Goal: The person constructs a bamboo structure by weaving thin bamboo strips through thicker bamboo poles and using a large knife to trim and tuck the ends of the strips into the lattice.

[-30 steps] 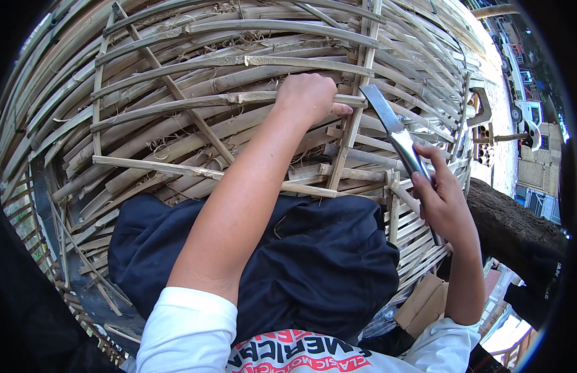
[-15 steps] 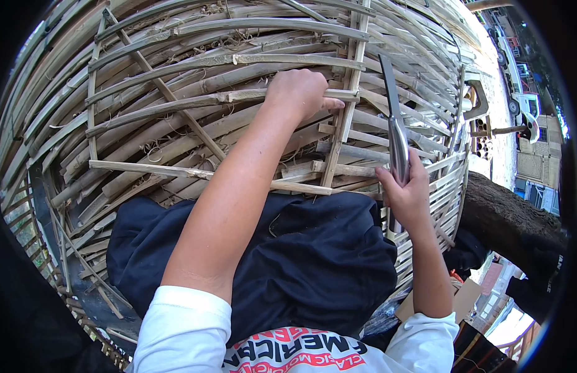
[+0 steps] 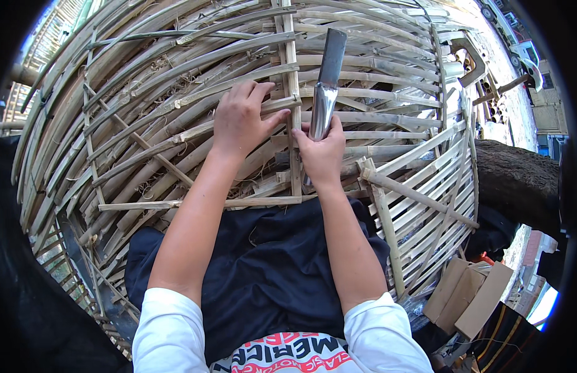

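A lattice frame of split bamboo slats lies in front of me, its right crosspiece (image 3: pixel 294 133) running away from my lap. Over one slat (image 3: pixel 195 132), near its right end, is my left hand (image 3: pixel 243 121), fingers apart and thumb stretched toward the crosspiece. Whether the fingertips touch the slat I cannot tell. Just right of the crosspiece, my right hand (image 3: pixel 322 152) is closed round the shiny metal handle of a knife (image 3: pixel 332 59). Its broad, flat grey blade points up and away from me.
Loose bamboo strips (image 3: pixel 71 168) lie heaped beneath and left of the frame. Another slatted bamboo panel (image 3: pixel 419 217) stands at the right, with a tree trunk (image 3: pixel 518 180) beyond it. Dark cloth (image 3: pixel 270 267) covers my lap. A cardboard box (image 3: pixel 465 295) sits at lower right.
My right hand has brought the knife leftward to beside the crosspiece, and its blade has turned from edge-on to flat. My left hand has loosened from the slat, fingers spreading. The view has shifted.
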